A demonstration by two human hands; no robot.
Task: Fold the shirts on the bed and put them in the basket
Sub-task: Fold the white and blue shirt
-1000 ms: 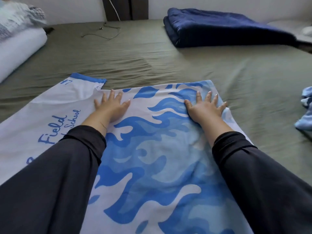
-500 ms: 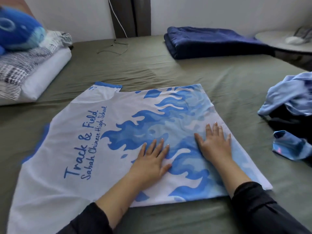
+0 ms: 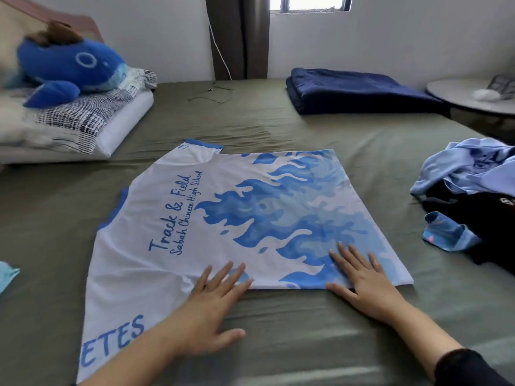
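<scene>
A white shirt with blue flame print and blue lettering [image 3: 223,213] lies flat on the olive-green bed [image 3: 250,126], its hem to the right. My left hand [image 3: 211,305] lies flat with straight fingers, fingertips on the shirt's near edge and palm over the sheet. My right hand [image 3: 362,280] presses flat on the shirt's near right corner, fingers spread. Neither hand grips anything. A heap of other shirts, light blue and black [image 3: 471,190], sits at the right edge of the bed. No basket is in view.
A folded navy blanket [image 3: 356,90] lies at the far side. Pillows with a blue plush whale [image 3: 69,68] sit at the far left. A thin cable [image 3: 211,93] lies near the wall. A round white table [image 3: 473,96] stands far right. A light-blue cloth corner [image 3: 7,274] shows at left.
Both hands have slid toward me across the shirt, from its far part to its near edge. The view has pulled back and up, and more of the bed shows.
</scene>
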